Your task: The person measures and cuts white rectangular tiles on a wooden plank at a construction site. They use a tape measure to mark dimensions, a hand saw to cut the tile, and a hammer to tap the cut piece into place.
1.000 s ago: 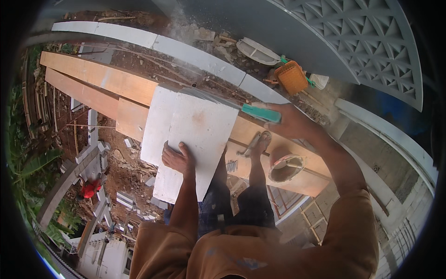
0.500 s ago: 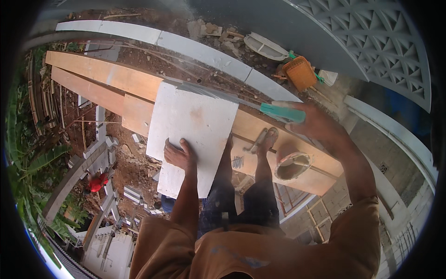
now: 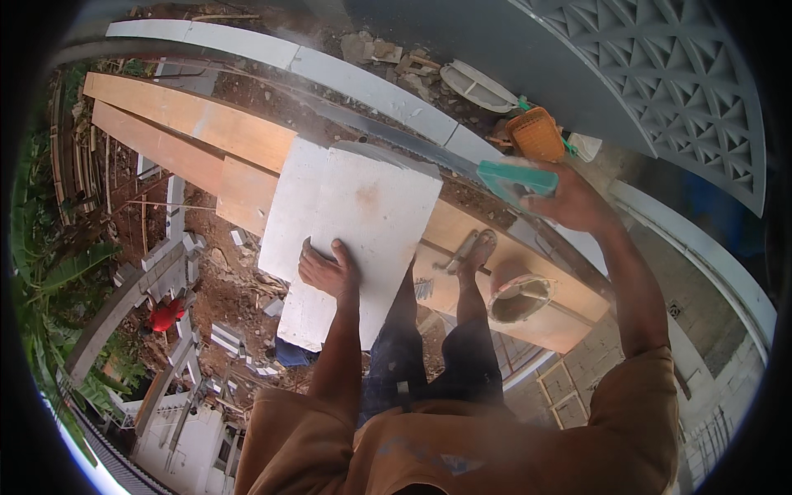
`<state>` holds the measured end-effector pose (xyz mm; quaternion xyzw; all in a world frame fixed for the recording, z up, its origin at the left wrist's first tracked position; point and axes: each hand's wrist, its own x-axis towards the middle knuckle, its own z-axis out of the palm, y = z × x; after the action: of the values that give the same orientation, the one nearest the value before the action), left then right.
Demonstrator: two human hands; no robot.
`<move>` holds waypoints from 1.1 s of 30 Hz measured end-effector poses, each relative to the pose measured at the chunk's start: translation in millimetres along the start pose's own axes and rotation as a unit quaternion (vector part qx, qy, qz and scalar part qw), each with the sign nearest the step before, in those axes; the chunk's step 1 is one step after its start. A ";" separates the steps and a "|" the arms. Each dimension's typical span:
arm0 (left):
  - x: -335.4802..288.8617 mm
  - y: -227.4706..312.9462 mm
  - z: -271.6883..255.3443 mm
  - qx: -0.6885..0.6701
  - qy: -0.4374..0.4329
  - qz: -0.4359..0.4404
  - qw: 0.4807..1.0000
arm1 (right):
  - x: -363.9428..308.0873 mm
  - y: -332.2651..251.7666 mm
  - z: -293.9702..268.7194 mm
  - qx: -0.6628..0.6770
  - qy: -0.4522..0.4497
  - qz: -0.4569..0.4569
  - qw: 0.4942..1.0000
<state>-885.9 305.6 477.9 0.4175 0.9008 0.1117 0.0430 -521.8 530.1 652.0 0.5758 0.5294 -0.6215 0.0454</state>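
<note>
A large white masonry block (image 3: pixel 371 223) lies across wooden planks in front of me, with a brownish smudge on its top and a step along its far left edge. My left hand (image 3: pixel 328 269) rests on this block, fingers spread and thumb apart. In my right hand (image 3: pixel 569 198) is a handsaw (image 3: pixel 518 176), gripped by its teal handle. Its long grey blade points left beyond the block's far edge and looks apart from it. Some of the blade is blurred.
Planks (image 3: pixel 190 111) run left to right, carrying a bucket (image 3: pixel 521 299), a metal tool (image 3: pixel 460 252) and my foot. Rubble and cut blocks (image 3: pixel 227 338) lie lower down, near a person in red (image 3: pixel 167 315). Beyond are a white block wall (image 3: pixel 371 91) and an orange basket (image 3: pixel 536 134).
The handsaw has moved from along the block's far edge to farther out, its blade now away from the block. My left hand stays on the block, which appears slightly shifted in view.
</note>
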 end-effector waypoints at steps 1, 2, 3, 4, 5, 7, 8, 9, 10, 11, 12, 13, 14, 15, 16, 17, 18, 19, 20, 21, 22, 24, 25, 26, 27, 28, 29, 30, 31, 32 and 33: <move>-0.1 1.0 -0.7 -0.003 0.005 -0.001 1.000 | -34.6 -0.4 -14.1 0.000 -0.003 0.000 1.000; 1.3 2.0 -0.6 -0.004 0.010 0.004 1.000 | -60.3 4.1 -21.5 0.006 -0.004 0.000 1.000; 1.1 0.6 0.7 0.003 0.008 0.005 1.000 | -74.8 3.4 -20.2 0.024 -0.014 -0.003 1.000; 1.9 -2.1 2.3 0.002 0.009 0.009 1.000 | -83.6 4.9 -15.1 0.046 -0.027 -0.007 0.999; 1.9 -4.3 3.6 0.001 0.010 0.012 1.000 | -86.2 5.9 -12.3 0.067 -0.041 -0.012 0.997; 0.5 -5.8 3.1 0.003 0.009 0.016 1.000 | -40.8 21.0 21.9 -0.005 -0.023 -0.098 0.995; 2.9 -1.7 3.4 0.001 0.006 0.022 1.000 | -1.0 42.9 46.3 -0.065 0.003 -0.125 0.990; 5.4 1.1 4.3 -0.002 0.003 0.028 1.000 | 33.0 54.5 61.0 -0.125 0.029 -0.150 0.980; 5.8 0.8 4.5 -0.002 0.008 0.032 0.999 | 44.7 33.9 51.2 -0.099 0.007 -0.111 0.989; 5.7 0.1 6.3 0.000 0.013 0.034 0.999 | 50.2 18.5 41.8 -0.074 -0.020 -0.073 0.994; 6.1 -0.3 8.4 0.001 0.018 0.036 0.999 | 47.4 25.2 41.9 -0.075 -0.020 -0.069 0.995; -0.5 -3.2 2.5 0.010 0.002 0.026 1.000 | 31.1 37.2 44.1 -0.074 -0.026 -0.053 0.996; 3.2 1.2 2.8 0.011 -0.001 0.016 1.000 | 18.5 46.1 39.3 -0.079 -0.024 -0.047 0.995; 4.1 0.8 3.0 0.017 -0.003 -0.001 1.000 | -9.0 28.3 26.9 -0.057 -0.014 -0.036 0.998; -0.8 -4.3 0.0 0.023 -0.001 -0.005 1.000 | -40.7 11.8 15.4 -0.032 -0.012 -0.027 0.999; -2.5 -6.1 0.9 0.022 0.001 -0.006 1.000 | -67.1 23.9 6.8 -0.019 -0.006 -0.042 0.999; -0.3 -6.3 3.5 0.022 0.009 -0.005 1.000 | -78.0 35.7 -1.2 -0.005 0.000 -0.061 0.998; 2.2 -5.5 6.7 0.021 0.015 0.001 1.000 | -68.0 40.8 3.0 0.007 0.002 -0.089 0.996; 2.7 -5.2 8.1 0.019 0.012 0.011 1.000 | -55.2 48.8 14.8 0.022 0.008 -0.109 0.994; 0.7 -6.5 7.3 0.017 0.011 0.019 1.000 | -37.3 58.3 28.4 0.036 0.012 -0.130 0.991; 1.3 -3.7 6.7 0.013 0.004 0.021 1.000 | -3.4 75.7 46.5 -0.005 0.018 -0.144 0.989; 3.6 3.4 3.9 0.011 -0.002 0.023 1.000 | 83.5 89.7 62.9 -0.039 0.018 -0.099 0.994; 6.3 4.8 7.2 -0.003 -0.017 0.016 1.000 | 111.3 78.2 65.7 -0.035 0.004 -0.035 0.999; 7.9 3.9 6.5 -0.003 -0.014 0.020 1.000 | 110.3 70.1 62.5 -0.056 0.007 -0.010 0.998; 9.9 2.8 5.4 -0.005 -0.012 0.025 1.000 | 105.6 74.2 60.0 -0.088 0.025 -0.016 0.996; 3.9 0.1 4.7 -0.007 -0.009 0.010 1.000 | 91.0 72.3 51.2 -0.087 0.023 -0.026 0.996; 4.1 -2.2 3.7 -0.006 -0.015 0.004 1.000 | 73.9 72.1 41.7 -0.084 0.024 -0.034 0.996; 3.6 -3.6 3.7 -0.007 -0.013 -0.004 1.000 | 42.8 55.0 29.1 -0.040 0.014 -0.049 0.998; 4.8 -4.1 2.9 -0.010 -0.014 -0.008 1.000 | 11.6 44.7 18.8 0.035 -0.003 -0.016 0.999; 4.1 -6.2 0.5 -0.010 -0.017 -0.014 1.000 | -18.2 39.1 6.4 0.019 0.002 0.013 1.000; 5.1 -7.7 -0.7 0.001 -0.025 -0.020 0.999 | -49.1 21.9 0.7 0.086 -0.009 0.053 0.995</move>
<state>-895.0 304.6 476.8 0.4025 0.9075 0.0996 0.0678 -491.3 492.9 676.0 0.5992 0.4426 -0.6663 0.0328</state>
